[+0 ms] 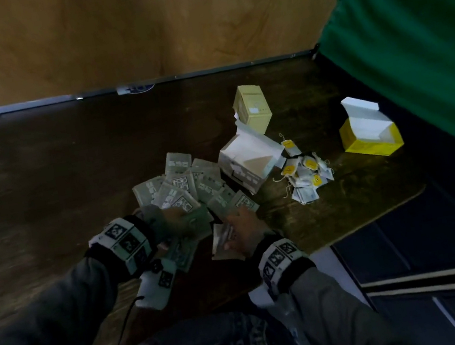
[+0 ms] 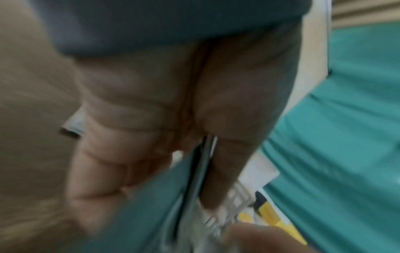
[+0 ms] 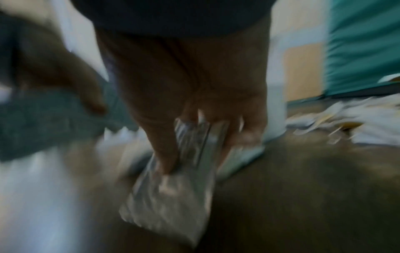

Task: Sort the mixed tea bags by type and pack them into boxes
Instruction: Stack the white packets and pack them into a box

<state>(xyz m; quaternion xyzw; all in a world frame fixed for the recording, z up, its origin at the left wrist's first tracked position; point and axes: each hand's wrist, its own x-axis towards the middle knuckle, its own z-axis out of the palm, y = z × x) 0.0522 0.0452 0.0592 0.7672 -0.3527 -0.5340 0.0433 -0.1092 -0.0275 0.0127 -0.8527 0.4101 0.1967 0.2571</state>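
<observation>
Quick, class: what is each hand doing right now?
Left hand: grips a stack of green sachets.
Right hand: pinches silvery sachets against the table.

On the table (image 1: 38, 175), the sachet heap (image 1: 189, 185) lies near the front edge. Just right of it stands an open box (image 1: 249, 162), another box (image 1: 252, 107) behind it. Tagged tea bags (image 1: 305, 173) lie right of the open box; a third box (image 1: 368, 132) sits by the right edge.
</observation>
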